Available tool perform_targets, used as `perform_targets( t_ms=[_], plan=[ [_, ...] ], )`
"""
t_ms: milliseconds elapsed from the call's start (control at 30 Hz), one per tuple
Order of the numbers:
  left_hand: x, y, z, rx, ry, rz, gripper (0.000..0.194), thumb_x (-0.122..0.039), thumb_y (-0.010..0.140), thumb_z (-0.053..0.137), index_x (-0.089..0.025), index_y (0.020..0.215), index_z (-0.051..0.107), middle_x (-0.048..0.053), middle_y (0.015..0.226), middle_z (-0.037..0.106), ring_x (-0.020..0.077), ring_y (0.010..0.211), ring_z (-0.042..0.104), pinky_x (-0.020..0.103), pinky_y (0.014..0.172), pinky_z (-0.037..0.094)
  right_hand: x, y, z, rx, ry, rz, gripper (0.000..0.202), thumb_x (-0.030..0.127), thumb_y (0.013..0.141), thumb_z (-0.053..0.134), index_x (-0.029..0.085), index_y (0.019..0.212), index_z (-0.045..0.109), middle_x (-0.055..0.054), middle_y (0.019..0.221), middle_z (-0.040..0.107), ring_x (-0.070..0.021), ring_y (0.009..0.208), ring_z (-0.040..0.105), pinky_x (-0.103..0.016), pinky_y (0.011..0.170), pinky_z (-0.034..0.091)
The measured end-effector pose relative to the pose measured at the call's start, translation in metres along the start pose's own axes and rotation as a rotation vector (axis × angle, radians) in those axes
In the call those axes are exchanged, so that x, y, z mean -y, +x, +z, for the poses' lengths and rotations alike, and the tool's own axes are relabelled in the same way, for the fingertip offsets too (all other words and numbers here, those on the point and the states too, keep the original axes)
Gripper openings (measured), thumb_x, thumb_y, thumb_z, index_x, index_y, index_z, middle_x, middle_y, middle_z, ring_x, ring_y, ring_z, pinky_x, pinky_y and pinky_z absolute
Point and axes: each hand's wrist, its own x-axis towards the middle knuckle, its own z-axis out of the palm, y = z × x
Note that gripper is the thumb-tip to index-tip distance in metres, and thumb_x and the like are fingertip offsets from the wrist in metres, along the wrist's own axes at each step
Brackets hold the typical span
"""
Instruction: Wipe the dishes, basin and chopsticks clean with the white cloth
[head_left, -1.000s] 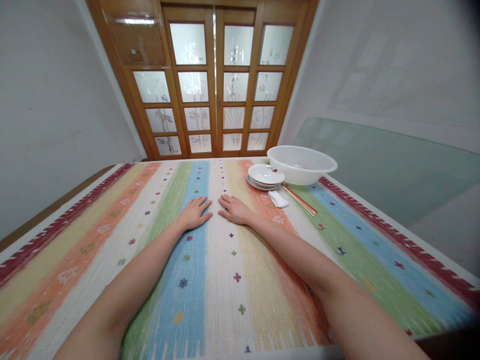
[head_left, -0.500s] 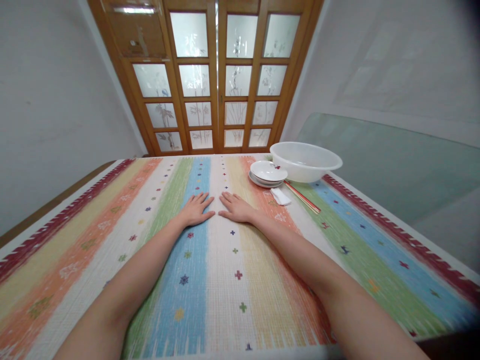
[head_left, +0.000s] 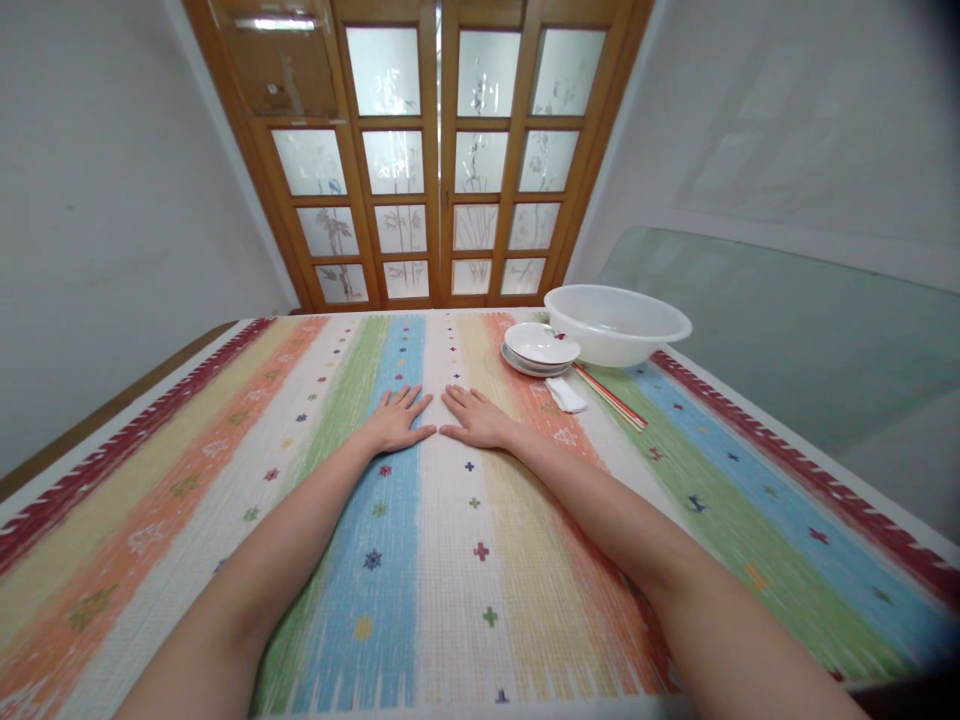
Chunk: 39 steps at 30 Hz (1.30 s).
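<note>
My left hand (head_left: pixel 399 420) lies flat on the striped tablecloth (head_left: pixel 454 560), over its blue and white bands, fingers spread and holding nothing. Close beside it, my right hand (head_left: pixel 475 417) also rests flat with the fingers stretched out and nothing in them. The two thumbs point toward each other, almost touching. To the right of my right hand, a folded white cloth (head_left: pixel 565 395) is the nearest loose thing. Just behind that cloth stands a small stack of white plates with a shallow white bowl (head_left: pixel 541 343) on top.
A large translucent white basin (head_left: pixel 619 325) stands at the far right of the table. Several red and pale chopsticks (head_left: pixel 611 397) lie in front of it. A greenish glass panel (head_left: pixel 787 320) leans by the right wall. Wooden doors with frosted panes (head_left: pixel 474 160) are beyond the table.
The whole view has shifted very slightly to the right. Both hands stay flat in the same place on the tablecloth, and the dishes have not moved.
</note>
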Motion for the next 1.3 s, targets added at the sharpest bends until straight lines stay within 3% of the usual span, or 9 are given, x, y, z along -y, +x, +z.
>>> perform_targets(
  t_ms=[467,933,1300],
  plan=[
    [0.0018,-0.0028,-0.0002,-0.018,-0.007,0.013,0.081,-0.076,0.095,0.035,-0.032,0.162,0.029,0.009,0.17,0.019,0.0347,0.157,0.016,0.06,0.124,0.011,0.0006,0.0003,0.0032,-0.007,0.011,0.021,0.093,0.079,0.097,0.026,0.013,0.163,0.028,-0.016,0.167,0.02,-0.0311,0.156,0.019,-0.051,0.127,0.014],
    [0.0016,-0.0044,-0.0005,0.027,-0.006,0.052,0.083,-0.078,0.095,0.032,-0.032,0.164,0.022,0.01,0.171,0.012,0.0329,0.158,0.011,0.059,0.125,0.005,0.0015,-0.0009,0.0036,0.008,0.004,0.026,0.095,0.08,0.097,0.025,0.013,0.163,0.027,-0.016,0.168,0.019,-0.0319,0.156,0.018,-0.052,0.127,0.013],
    [-0.0001,-0.0053,0.001,-0.028,-0.005,0.036,0.077,-0.073,0.097,0.035,-0.032,0.162,0.028,0.008,0.171,0.018,0.032,0.158,0.015,0.056,0.125,0.009,0.0025,-0.0013,0.0024,0.009,0.004,0.029,0.094,0.079,0.097,0.026,0.013,0.163,0.028,-0.017,0.167,0.02,-0.031,0.156,0.019,-0.05,0.128,0.012]
  ],
)
